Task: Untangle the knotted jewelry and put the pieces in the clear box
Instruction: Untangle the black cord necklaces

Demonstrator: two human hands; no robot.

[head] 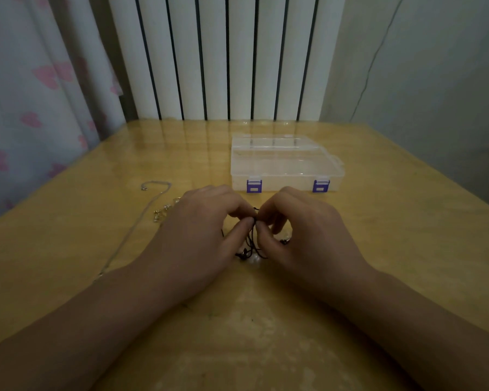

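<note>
Left hand point(206, 230) and right hand point(299, 232), knuckles up, both pinch the black cord point(253, 241) between fingertips.

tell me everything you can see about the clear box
The clear box is a flat, rectangular case of translucent, plastic-looking material, its lid down and two purple latches on its near side. Dividers show faintly along the back. It lies flat on the wooden table, just beyond both hands, untouched.

Dim, soft pic; faint tabletop point(181, 142) glare, edges warped.
</note>
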